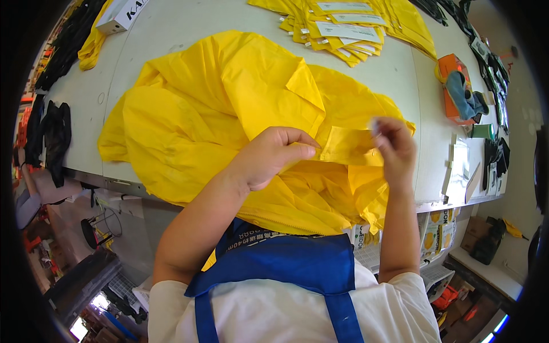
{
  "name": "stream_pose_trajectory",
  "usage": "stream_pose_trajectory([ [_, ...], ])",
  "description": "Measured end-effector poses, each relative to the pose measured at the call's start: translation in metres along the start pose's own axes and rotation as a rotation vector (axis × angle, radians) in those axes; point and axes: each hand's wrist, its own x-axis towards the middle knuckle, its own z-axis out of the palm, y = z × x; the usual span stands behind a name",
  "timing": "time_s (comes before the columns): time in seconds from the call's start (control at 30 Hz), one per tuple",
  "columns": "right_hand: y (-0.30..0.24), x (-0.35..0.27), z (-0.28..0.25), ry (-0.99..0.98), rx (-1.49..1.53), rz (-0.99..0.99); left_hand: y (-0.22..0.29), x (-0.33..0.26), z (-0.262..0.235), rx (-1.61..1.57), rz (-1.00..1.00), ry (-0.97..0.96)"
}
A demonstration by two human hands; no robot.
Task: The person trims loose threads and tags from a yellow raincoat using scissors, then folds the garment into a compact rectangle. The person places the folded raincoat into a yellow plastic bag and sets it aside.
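Note:
A large yellow garment (189, 108) lies bunched across the table, its near edge hanging over the front against my blue apron. My left hand (266, 154) pinches the fabric between thumb and forefinger, beside a flat stitched yellow flap (346, 144). At the right end of that flap is my right hand (396, 146), fingers drawn together and slightly blurred. A small whitish thing (374, 126) shows at its fingertips, too smeared to name. The right hand's fingertips hide that end of the flap.
Folded yellow pieces with white labels (349, 31) are stacked at the far side of the pale table (414, 103). An orange box (452, 86) with a blue-grey cloth stands at the right. A white box (119, 16) and black items (57, 134) lie at the left.

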Motion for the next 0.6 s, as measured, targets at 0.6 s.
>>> stream_pose_trajectory([
  [0.6,-0.018,0.044,-0.008,-0.797,-0.435,-0.025,-0.016,-0.051,-0.041,1.491,1.028,0.76],
])
